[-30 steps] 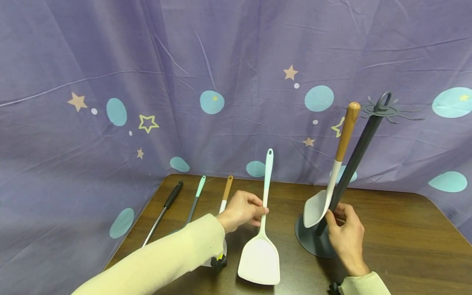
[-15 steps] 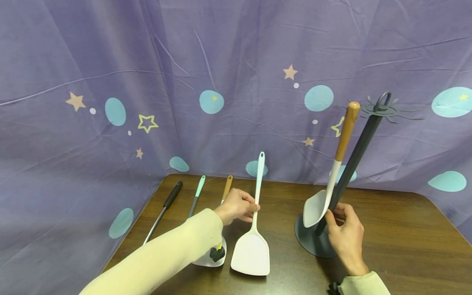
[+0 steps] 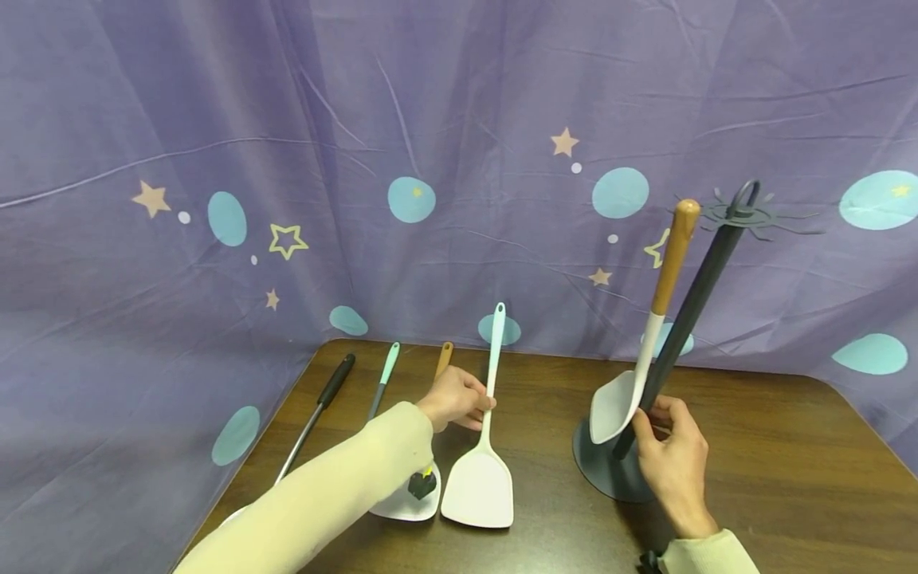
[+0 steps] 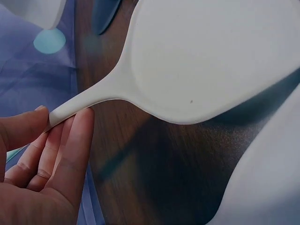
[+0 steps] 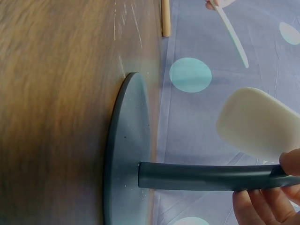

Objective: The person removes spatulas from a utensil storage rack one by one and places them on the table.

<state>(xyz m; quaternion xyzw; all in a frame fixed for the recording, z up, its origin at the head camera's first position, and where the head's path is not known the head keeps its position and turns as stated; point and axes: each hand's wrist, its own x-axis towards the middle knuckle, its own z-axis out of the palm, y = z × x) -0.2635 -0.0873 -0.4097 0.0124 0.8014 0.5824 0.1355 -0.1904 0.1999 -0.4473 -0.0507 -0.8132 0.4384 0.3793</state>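
Observation:
My left hand (image 3: 453,399) pinches the neck of a white spatula (image 3: 479,488) with a mint handle, which points up and away from me. In the left wrist view the broad blade (image 4: 201,56) is held above the brown table, its shadow below. My right hand (image 3: 672,464) grips the dark pole (image 5: 201,177) of a utensil stand low down, with thumb and fingers on opposite sides. A spatula with a wooden handle (image 3: 672,259) hangs by the stand, handle upward, its white blade near my right thumb.
On the table's left lie a black-handled utensil (image 3: 335,383), a dark utensil with a mint handle (image 3: 390,363) and a wooden-handled one (image 3: 445,355), partly hidden by my left arm. The stand's thin hooks (image 3: 760,215) spread at its top. A purple curtain (image 3: 459,112) hangs behind.
My left hand has moved left with the white spatula, bringing its blade beside the white-bladed utensil on the table. My right hand and the stand have stayed still.

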